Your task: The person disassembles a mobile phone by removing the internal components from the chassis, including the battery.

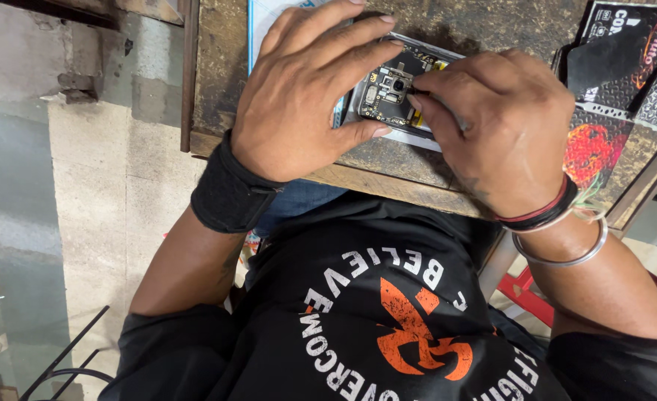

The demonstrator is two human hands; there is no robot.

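Observation:
An opened phone (388,93) with its back cover off lies on a worn wooden bench (447,22), its circuit board and camera module exposed. My left hand (302,96), with a black wrist band, rests over the phone's left side and steadies it between fingers and thumb. My right hand (495,122), wearing red and black cords and a metal bangle, pinches a thin dark tool whose tip touches the board next to the camera module. Most of the tool and the phone's right half are hidden under this hand.
Several dark printed packets (625,52) lie on the bench at the right. A light blue sheet (258,22) sits under the phone at the left. Below are my black shirt with orange and white print, a concrete floor (83,186) and a red stool (529,293).

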